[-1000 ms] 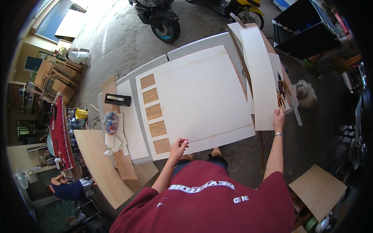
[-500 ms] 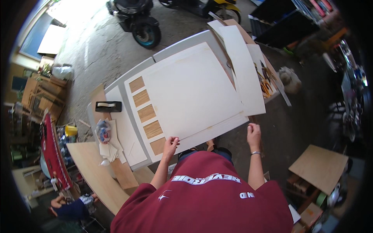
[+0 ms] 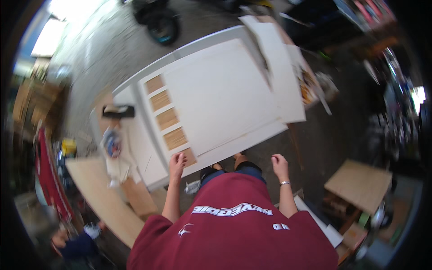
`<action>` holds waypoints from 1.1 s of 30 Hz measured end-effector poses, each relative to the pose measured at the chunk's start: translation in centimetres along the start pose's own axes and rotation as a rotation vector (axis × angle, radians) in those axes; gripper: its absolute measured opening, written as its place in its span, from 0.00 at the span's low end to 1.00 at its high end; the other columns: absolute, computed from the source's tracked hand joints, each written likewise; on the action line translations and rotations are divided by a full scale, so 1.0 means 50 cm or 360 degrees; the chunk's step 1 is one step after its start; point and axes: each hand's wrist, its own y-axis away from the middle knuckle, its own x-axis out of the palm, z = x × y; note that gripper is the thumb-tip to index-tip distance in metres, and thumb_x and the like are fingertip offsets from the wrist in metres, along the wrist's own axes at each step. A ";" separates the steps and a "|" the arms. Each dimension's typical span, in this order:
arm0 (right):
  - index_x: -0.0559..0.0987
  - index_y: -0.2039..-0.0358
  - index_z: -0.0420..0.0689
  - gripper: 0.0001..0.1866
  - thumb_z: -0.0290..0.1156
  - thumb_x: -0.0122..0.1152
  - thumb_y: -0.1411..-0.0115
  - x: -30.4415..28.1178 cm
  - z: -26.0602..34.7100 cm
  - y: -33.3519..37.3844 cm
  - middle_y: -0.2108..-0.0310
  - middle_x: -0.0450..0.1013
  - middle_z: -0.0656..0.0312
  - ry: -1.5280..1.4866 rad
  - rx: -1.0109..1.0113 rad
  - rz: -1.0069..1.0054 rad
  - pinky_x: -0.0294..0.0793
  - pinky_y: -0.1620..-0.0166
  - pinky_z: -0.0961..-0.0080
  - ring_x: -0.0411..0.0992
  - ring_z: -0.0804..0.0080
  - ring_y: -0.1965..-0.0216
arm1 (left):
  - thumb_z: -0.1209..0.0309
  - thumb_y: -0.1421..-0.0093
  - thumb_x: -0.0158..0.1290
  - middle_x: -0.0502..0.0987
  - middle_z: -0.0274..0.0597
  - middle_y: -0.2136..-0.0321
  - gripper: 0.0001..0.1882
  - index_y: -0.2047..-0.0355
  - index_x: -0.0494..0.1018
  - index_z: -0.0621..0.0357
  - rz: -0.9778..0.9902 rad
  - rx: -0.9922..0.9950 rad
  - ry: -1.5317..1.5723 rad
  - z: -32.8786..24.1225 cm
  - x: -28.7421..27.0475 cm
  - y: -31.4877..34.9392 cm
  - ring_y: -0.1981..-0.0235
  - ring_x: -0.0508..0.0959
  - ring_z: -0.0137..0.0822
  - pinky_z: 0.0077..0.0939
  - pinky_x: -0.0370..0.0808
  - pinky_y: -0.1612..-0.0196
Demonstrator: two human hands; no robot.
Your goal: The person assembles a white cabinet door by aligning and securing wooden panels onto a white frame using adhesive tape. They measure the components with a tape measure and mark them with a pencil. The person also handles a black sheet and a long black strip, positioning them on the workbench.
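A large white panel (image 3: 220, 96) lies on the grey-topped table in front of me, with a column of brown wood-grained squares (image 3: 167, 118) along its left side. My left hand (image 3: 178, 165) is over the near left corner, next to the lowest brown square (image 3: 188, 155). Its fingers are curled and I see nothing in them. Off the table's near right corner hangs my right hand (image 3: 280, 165), fingers folded in, with nothing visible in it. A bracelet (image 3: 285, 183) circles the right wrist. The picture is slightly blurred.
A black tape dispenser (image 3: 118, 111) and a plastic bag (image 3: 112, 143) sit at the table's left. White strips (image 3: 281, 72) and tools (image 3: 308, 87) lie at its right. Plywood sheets (image 3: 105, 198) lean at lower left; another board (image 3: 357, 185) is at right. A motorbike (image 3: 162, 24) stands beyond.
The view has shifted, and the table now sits slightly higher and further left. My left hand has moved left across the panel's near corner; my right hand is farther from the table edge.
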 end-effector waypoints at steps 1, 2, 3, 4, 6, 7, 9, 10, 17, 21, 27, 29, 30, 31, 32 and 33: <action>0.82 0.58 0.40 0.11 0.33 0.60 0.36 -0.015 0.014 -0.023 0.62 0.79 0.51 0.0019 -0.0054 -0.0006 0.77 0.55 0.66 0.79 0.58 0.61 | 0.61 0.30 0.52 0.81 0.37 0.66 0.13 0.56 0.76 0.59 -0.0018 -0.0039 0.0020 -0.003 0.010 0.005 0.65 0.80 0.27 0.23 0.76 0.65; 0.81 0.58 0.40 0.11 0.33 0.59 0.36 -0.022 0.018 -0.049 0.63 0.79 0.51 -0.0017 -0.0123 -0.0004 0.76 0.55 0.66 0.79 0.60 0.61 | 0.61 0.30 0.53 0.81 0.37 0.66 0.14 0.56 0.76 0.58 -0.0058 -0.0029 0.0003 0.000 0.012 0.006 0.66 0.81 0.28 0.23 0.77 0.64; 0.81 0.58 0.39 0.11 0.33 0.59 0.35 -0.023 0.015 -0.072 0.63 0.80 0.52 -0.0058 -0.0183 -0.0002 0.76 0.55 0.67 0.79 0.62 0.61 | 0.62 0.31 0.53 0.80 0.39 0.66 0.13 0.56 0.75 0.60 -0.0071 -0.0008 0.0064 -0.003 0.019 0.010 0.66 0.81 0.29 0.23 0.77 0.64; 0.81 0.58 0.39 0.11 0.32 0.58 0.35 -0.010 0.028 -0.084 0.62 0.79 0.51 -0.0101 -0.0215 0.0058 0.76 0.54 0.66 0.78 0.58 0.61 | 0.64 0.31 0.54 0.80 0.40 0.67 0.13 0.56 0.75 0.61 -0.0122 0.0049 0.0007 0.009 0.001 0.018 0.66 0.81 0.31 0.25 0.78 0.62; 0.81 0.59 0.38 0.11 0.32 0.56 0.34 -0.006 0.059 -0.135 0.62 0.79 0.51 -0.0064 -0.0297 0.0162 0.76 0.54 0.65 0.77 0.55 0.61 | 0.66 0.31 0.54 0.80 0.41 0.67 0.11 0.57 0.75 0.62 -0.0239 -0.0053 0.0072 -0.008 0.034 0.038 0.67 0.81 0.32 0.26 0.78 0.61; 0.80 0.59 0.38 0.12 0.33 0.56 0.34 -0.004 0.073 -0.160 0.62 0.78 0.51 -0.0024 -0.0361 0.0237 0.76 0.54 0.65 0.77 0.55 0.61 | 0.66 0.31 0.54 0.80 0.41 0.67 0.11 0.57 0.75 0.63 -0.0305 -0.0043 0.0093 -0.011 0.040 0.052 0.67 0.81 0.32 0.27 0.78 0.60; 0.80 0.58 0.38 0.12 0.33 0.56 0.34 -0.012 0.099 -0.201 0.63 0.78 0.51 0.0036 -0.0486 0.0358 0.75 0.54 0.64 0.77 0.55 0.61 | 0.66 0.31 0.54 0.80 0.42 0.66 0.11 0.58 0.75 0.63 -0.0356 -0.0014 0.0090 -0.026 0.069 0.065 0.66 0.81 0.32 0.27 0.78 0.59; 0.79 0.57 0.38 0.12 0.34 0.56 0.33 -0.005 0.134 -0.235 0.63 0.78 0.51 0.0045 -0.0559 0.0393 0.75 0.55 0.63 0.76 0.55 0.61 | 0.66 0.31 0.54 0.81 0.42 0.65 0.11 0.57 0.75 0.63 -0.0427 -0.0017 0.0193 0.005 0.062 0.079 0.64 0.81 0.32 0.26 0.78 0.59; 0.73 0.51 0.43 0.11 0.31 0.49 0.32 -0.171 0.064 -0.727 0.51 0.73 0.48 0.0354 -0.0614 -0.0717 0.73 0.49 0.54 0.71 0.45 0.49 | 0.65 0.31 0.54 0.78 0.35 0.68 0.10 0.57 0.74 0.60 -0.0615 -0.0362 0.0085 0.142 0.074 0.259 0.70 0.76 0.25 0.18 0.72 0.70; 0.73 0.44 0.44 0.21 0.22 0.51 0.39 -0.293 -0.003 -0.927 0.49 0.72 0.44 0.0804 -0.0460 -0.0313 0.70 0.44 0.55 0.70 0.44 0.47 | 0.63 0.30 0.53 0.79 0.36 0.68 0.11 0.59 0.73 0.58 -0.0691 -0.0656 -0.0073 0.170 0.066 0.363 0.71 0.78 0.25 0.18 0.71 0.73; 0.72 0.41 0.38 0.28 0.28 0.57 0.43 -0.195 -0.101 -1.083 0.52 0.78 0.49 0.0030 0.0114 0.0502 0.75 0.49 0.67 0.76 0.58 0.54 | 0.63 0.31 0.54 0.80 0.38 0.68 0.12 0.58 0.74 0.59 -0.0710 -0.0865 -0.0223 0.137 0.068 0.439 0.72 0.78 0.26 0.19 0.72 0.72; 0.74 0.44 0.34 0.25 0.30 0.58 0.41 -0.225 -0.134 -1.139 0.56 0.78 0.55 -0.0244 0.0175 0.0523 0.74 0.52 0.71 0.74 0.67 0.56 | 0.63 0.31 0.54 0.80 0.38 0.67 0.12 0.58 0.75 0.60 -0.0691 -0.0790 -0.0210 0.125 0.099 0.401 0.71 0.79 0.27 0.20 0.74 0.69; 0.74 0.45 0.32 0.24 0.32 0.57 0.39 -0.227 -0.134 -1.157 0.56 0.77 0.56 -0.0232 0.0079 0.0491 0.73 0.52 0.73 0.73 0.69 0.56 | 0.64 0.32 0.54 0.80 0.39 0.67 0.12 0.58 0.76 0.60 -0.0716 -0.0747 -0.0204 0.118 0.104 0.391 0.70 0.79 0.28 0.21 0.75 0.66; 0.74 0.45 0.30 0.24 0.34 0.57 0.37 -0.202 -0.127 -1.139 0.54 0.77 0.56 -0.0281 0.0213 0.0586 0.71 0.49 0.74 0.73 0.69 0.54 | 0.63 0.32 0.55 0.80 0.39 0.67 0.12 0.57 0.76 0.60 -0.0729 -0.0763 -0.0256 0.099 0.099 0.396 0.70 0.79 0.28 0.22 0.76 0.64; 0.73 0.44 0.30 0.25 0.36 0.56 0.36 -0.175 -0.119 -1.114 0.52 0.77 0.56 -0.0226 0.0240 0.0588 0.70 0.47 0.72 0.72 0.68 0.52 | 0.63 0.32 0.55 0.81 0.40 0.67 0.13 0.57 0.76 0.60 -0.0731 -0.0782 -0.0305 0.082 0.097 0.402 0.69 0.80 0.29 0.23 0.76 0.63; 0.73 0.43 0.30 0.27 0.39 0.57 0.34 -0.167 -0.111 -1.105 0.50 0.76 0.55 -0.0137 0.0164 0.0557 0.70 0.47 0.70 0.72 0.69 0.51 | 0.63 0.32 0.55 0.81 0.40 0.67 0.13 0.56 0.76 0.61 -0.0708 -0.0783 -0.0333 0.069 0.102 0.399 0.69 0.80 0.29 0.25 0.77 0.61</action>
